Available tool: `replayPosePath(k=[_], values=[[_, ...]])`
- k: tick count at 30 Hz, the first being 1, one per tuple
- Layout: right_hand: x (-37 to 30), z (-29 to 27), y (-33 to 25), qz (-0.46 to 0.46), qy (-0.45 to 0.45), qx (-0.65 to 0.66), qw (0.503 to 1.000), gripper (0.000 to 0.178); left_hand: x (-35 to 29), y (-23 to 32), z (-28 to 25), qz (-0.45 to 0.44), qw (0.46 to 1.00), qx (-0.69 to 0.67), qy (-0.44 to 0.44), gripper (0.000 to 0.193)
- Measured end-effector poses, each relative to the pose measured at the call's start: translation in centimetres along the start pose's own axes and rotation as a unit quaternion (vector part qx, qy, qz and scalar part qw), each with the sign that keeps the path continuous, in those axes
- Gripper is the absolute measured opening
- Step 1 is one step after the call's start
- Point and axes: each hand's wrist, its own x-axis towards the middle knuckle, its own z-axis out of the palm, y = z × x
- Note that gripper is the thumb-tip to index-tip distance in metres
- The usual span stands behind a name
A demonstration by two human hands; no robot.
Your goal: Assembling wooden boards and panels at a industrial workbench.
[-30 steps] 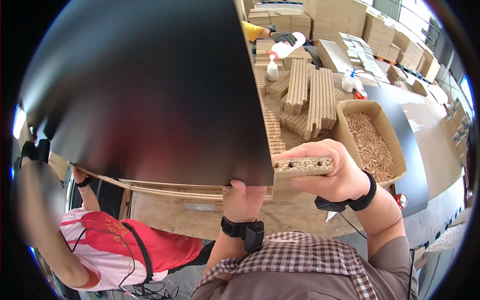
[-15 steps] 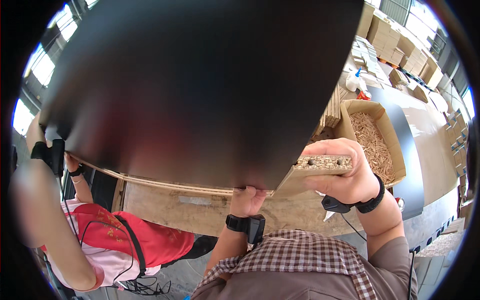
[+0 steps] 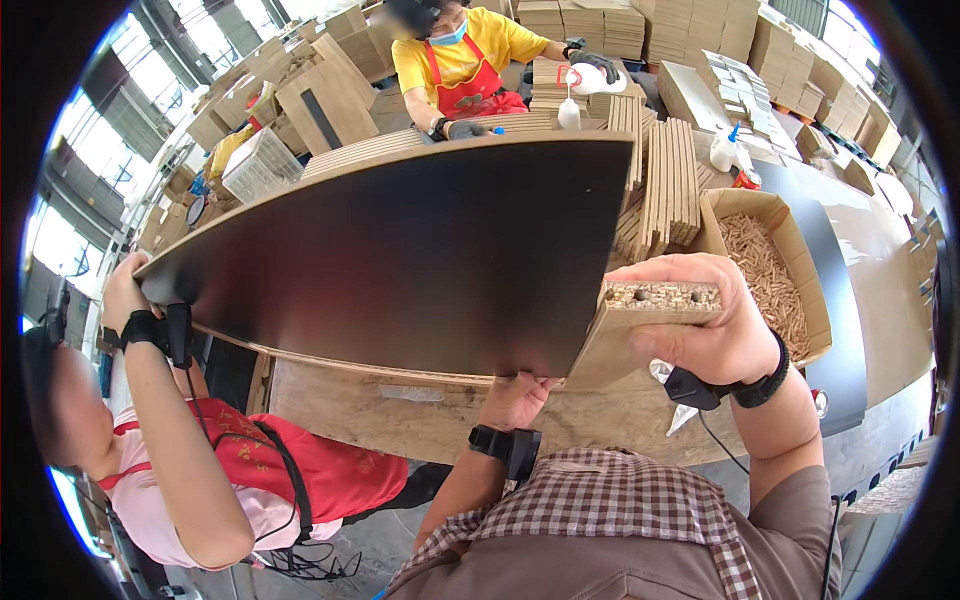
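A large black-faced panel [image 3: 420, 250] stands tilted on edge in front of me, its pale wood edges showing. My left hand [image 3: 515, 402] is closed at its lower edge near the right end, fingers partly hidden behind the rim. My right hand [image 3: 718, 315] wraps round a narrow particle-board strip [image 3: 612, 345], thumb on the near side and fingers over the top. Two round holes show in the strip's rough end. The strip lies against the panel's right end; whether they are joined I cannot tell. At the far left, a co-worker's hand [image 3: 125, 295] grips the panel's other end.
The wooden workbench [image 3: 450, 415] lies beneath. Right of my hand stands a cardboard box [image 3: 815, 335] of wooden dowels. Stacked boards [image 3: 668, 190] and a white glue bottle [image 3: 725, 150] are beyond. Across the bench, a person in a red apron [image 3: 478, 95] handles a white bottle.
The panel's upper edge has come down, uncovering the far side of the bench and the person there. My two hands keep their holds and have shifted slightly right.
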Motion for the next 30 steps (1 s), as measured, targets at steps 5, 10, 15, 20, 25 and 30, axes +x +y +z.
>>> replayPosePath(k=[5,10,15,20,25,30], values=[[0.3,-0.3,0.6,-0.039,-0.04,0.013,0.998,0.041,-3.3,3.2,3.6,-0.149,0.921,0.319,0.166,0.018],[0.2,-0.1,0.9,-0.014,-0.055,0.016,0.998,0.041,-6.8,10.4,15.6,0.326,0.574,0.738,0.139,0.013],[0.5,0.6,0.9,-0.036,-0.052,0.036,0.997,0.04,1.7,17.3,25.3,0.729,0.186,0.654,0.079,0.037],[0.0,0.4,1.4,-0.017,-0.039,0.052,0.998,0.038,4.2,16.9,27.4,0.571,0.235,0.787,0.005,0.035],[0.1,0.2,1.2,-0.001,-0.027,0.017,0.999,0.037,5.9,16.5,27.2,0.666,0.231,0.709,-0.006,0.034],[-0.1,0.5,0.8,-0.041,0.003,0.045,0.998,0.038,4.6,15.8,28.4,0.592,0.238,0.77,0.016,0.031]])
